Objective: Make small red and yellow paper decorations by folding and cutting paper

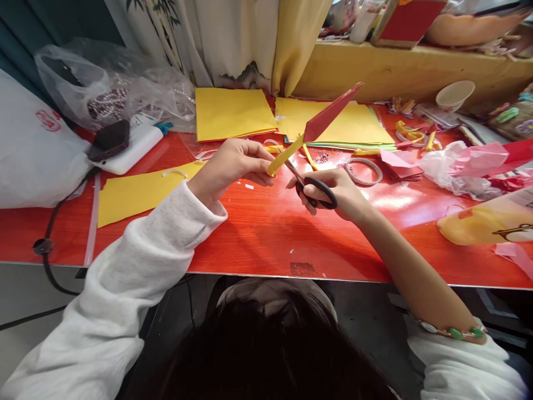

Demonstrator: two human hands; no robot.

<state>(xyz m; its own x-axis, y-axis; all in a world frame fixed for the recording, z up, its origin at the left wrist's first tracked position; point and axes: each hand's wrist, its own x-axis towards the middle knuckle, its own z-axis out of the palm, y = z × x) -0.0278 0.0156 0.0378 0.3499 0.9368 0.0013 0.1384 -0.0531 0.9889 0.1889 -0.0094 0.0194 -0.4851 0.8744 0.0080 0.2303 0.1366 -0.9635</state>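
Above the red table, my left hand [241, 166] pinches the lower end of a narrow yellow paper strip [286, 155]. A pointed dark-red paper piece [332, 114] continues from the strip's upper end, tilted up to the right. My right hand [337, 191] has its fingers in the black handles of a pair of scissors [318, 191]. The scissors' blades point up and left, close to the yellow strip; part of them is hidden behind it, so I cannot tell if they touch it.
Yellow paper sheets [233, 114] lie in stacks at the back, and another yellow sheet [141, 191] is at left. A tape roll [364, 171], pink paper [402, 164] and a plastic cup [478, 222] stand right. A phone [110, 140] rests on a white box [131, 153].
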